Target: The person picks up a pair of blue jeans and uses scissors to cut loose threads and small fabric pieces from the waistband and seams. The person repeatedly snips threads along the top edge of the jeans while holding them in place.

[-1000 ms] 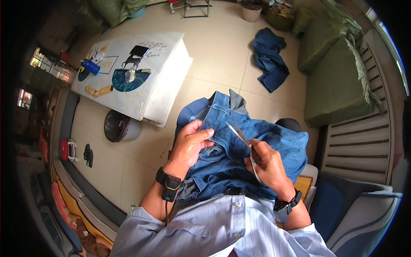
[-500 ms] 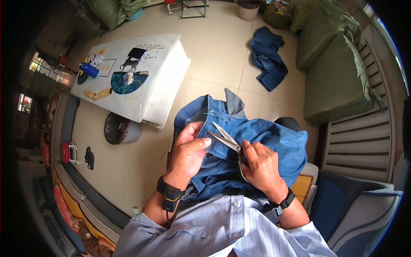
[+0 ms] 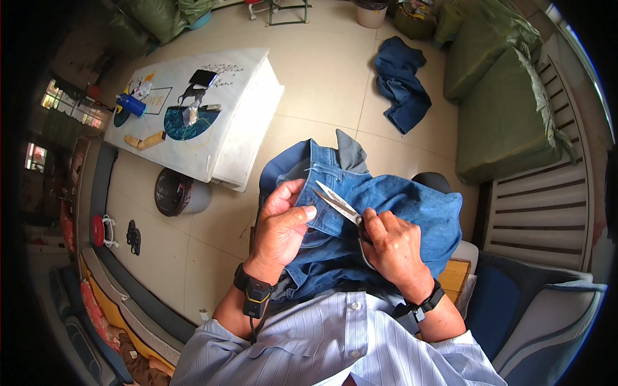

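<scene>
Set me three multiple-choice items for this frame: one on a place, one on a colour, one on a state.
1. Where does the second blue garment lie?
A. on the white table
B. on the tiled floor
C. on the green cushions

2. What colour is the jeans fabric in the lap?
A. blue
B. black
C. red

3. How do the snips in the right hand stand?
A. blades parted
B. lying on the floor
C. not held

Answers: 1 B, it lies on bare tiles; 2 A, blue denim; 3 A, the blades part near the left hand, which pinches the fabric.
</scene>
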The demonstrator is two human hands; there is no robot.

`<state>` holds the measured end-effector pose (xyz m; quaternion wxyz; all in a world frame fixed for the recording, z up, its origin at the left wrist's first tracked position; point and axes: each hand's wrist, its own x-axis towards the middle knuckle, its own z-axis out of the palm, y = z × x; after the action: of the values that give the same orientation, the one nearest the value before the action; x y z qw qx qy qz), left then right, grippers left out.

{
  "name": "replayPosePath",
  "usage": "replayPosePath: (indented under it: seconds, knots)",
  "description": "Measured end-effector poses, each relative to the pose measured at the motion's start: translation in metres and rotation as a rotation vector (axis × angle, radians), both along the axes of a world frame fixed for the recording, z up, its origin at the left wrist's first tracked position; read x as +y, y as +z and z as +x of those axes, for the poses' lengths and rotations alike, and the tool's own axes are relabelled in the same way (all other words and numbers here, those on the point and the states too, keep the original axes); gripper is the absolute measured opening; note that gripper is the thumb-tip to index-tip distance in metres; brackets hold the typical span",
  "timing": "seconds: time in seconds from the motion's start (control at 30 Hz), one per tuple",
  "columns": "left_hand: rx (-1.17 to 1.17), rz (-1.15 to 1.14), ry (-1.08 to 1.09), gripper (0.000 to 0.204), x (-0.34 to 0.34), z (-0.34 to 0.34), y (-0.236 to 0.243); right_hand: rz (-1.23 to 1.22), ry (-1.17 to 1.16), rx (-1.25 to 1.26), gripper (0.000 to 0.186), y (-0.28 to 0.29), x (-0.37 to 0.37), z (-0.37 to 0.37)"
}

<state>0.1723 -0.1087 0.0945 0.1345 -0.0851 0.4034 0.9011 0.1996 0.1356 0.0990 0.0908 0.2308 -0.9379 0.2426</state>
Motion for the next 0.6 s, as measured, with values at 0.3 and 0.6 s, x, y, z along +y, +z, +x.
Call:
replayPosePath:
  seconds: [0.3,0.6]
  knots:
    - [0.01,-0.001,0.013,0.05,-0.003,-0.001,-0.002,-0.264,-0.065,-0.146,0.04,-0.004,0.003,-0.001]
    - [0.132,-0.48,0.054,0.05,-0.027,-0.006,-0.011,-0.941,-0.261,-0.653,0.04,-0.011,0.029,0.0]
